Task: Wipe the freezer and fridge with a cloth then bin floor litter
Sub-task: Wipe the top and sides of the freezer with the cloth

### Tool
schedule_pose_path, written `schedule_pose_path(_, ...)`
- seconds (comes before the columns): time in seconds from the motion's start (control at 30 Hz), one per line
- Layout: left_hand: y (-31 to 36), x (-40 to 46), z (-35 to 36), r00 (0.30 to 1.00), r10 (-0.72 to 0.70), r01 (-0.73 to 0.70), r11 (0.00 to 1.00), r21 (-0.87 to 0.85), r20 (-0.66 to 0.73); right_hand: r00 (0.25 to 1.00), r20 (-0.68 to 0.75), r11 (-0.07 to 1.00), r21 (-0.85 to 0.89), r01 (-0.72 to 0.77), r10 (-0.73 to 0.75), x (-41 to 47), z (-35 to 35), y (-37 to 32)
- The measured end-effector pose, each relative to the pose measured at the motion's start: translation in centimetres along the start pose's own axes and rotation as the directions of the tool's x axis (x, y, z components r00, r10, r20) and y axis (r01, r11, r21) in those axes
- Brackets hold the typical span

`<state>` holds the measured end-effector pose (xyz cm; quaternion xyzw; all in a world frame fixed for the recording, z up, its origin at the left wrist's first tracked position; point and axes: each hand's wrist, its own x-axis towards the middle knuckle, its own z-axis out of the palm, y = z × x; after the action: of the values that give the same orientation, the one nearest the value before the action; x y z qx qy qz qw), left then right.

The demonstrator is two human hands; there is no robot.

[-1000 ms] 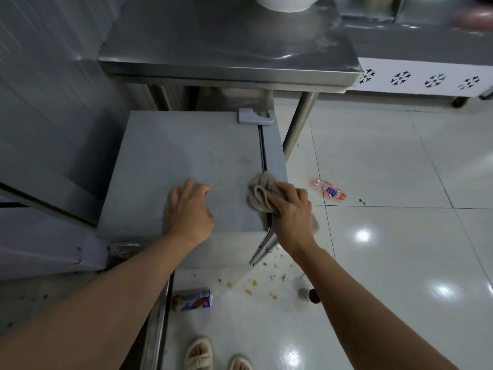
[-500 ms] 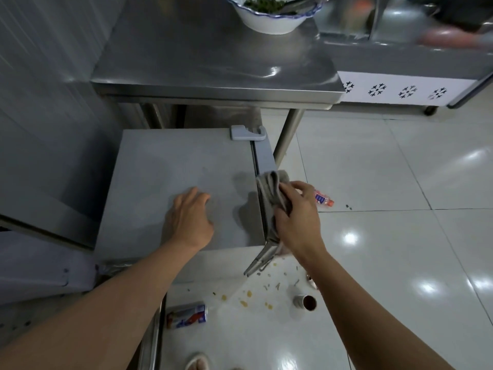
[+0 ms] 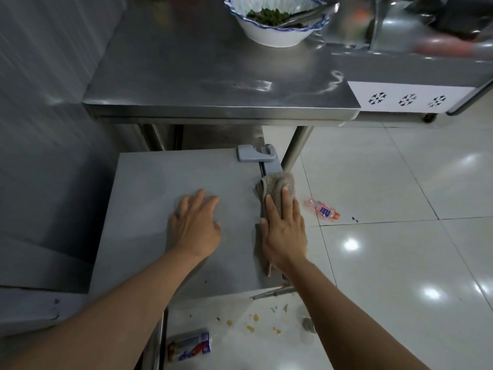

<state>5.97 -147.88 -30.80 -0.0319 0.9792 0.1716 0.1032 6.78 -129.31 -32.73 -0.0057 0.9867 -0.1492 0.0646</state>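
Right hand point(image 3: 284, 231) spread flat, pressing grey-brown terry cloth point(image 3: 274, 186) onto right edge of flat grey fridge top point(image 3: 160, 209), mid-frame. Left hand point(image 3: 193, 225) spread, palm down, bracing bare surface. Likely risks: cloth slipping off that edge to the floor; litter underfoot, namely clear plastic bottle with orange cap point(image 3: 322, 209) and crushed drink can point(image 3: 189, 345). Cloth's near end hidden under palm; small dark object point(image 3: 306, 323) beside right forearm unidentifiable.
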Motion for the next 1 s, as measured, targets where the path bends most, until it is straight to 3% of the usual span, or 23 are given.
schedule_pose_path(0.27, 0.2, 4.0, 0.4, 0.996, -0.002, 0.001, 1.0, -0.018, -0.091, 0.999, -0.029, 0.998, 0.053, 0.031, -0.03, 7.8, -1.4, -1.4)
schedule_pose_path(0.53, -0.2, 4.8, 0.0, 0.995, 0.003, -0.007, 0.999, -0.041, -0.101, 0.986, -0.118, 0.969, 0.206, 0.138, -0.115, 2.1, -2.2, -2.1)
schedule_pose_path(0.67, -0.3, 5.4, -0.4, 0.994, -0.022, 0.016, 0.998, -0.055, -0.106, 0.969, -0.203, 0.93, 0.308, 0.2, -0.141, 5.0, -3.4, -2.3)
schedule_pose_path(0.77, -0.6, 6.0, -0.7, 0.993, -0.04, 0.033, 0.997, -0.064, -0.112, 0.95, -0.301, 0.924, 0.335, 0.183, -0.079, 9.2, -4.7, -3.1)
schedule_pose_path(0.9, -1.5, 6.3, -1.0, 0.992, -0.077, 0.071, 0.995, -0.066, -0.095, 0.998, -0.057, 0.988, 0.152, 0.032, -0.024, 13.6, -4.5, -2.8)
schedule_pose_path(1.0, -1.7, 6.3, -1.0, 0.991, -0.057, 0.048, 0.996, -0.078, -0.122, 0.994, -0.056, 0.989, 0.11, 0.096, -0.091, 14.5, -3.3, -3.9)
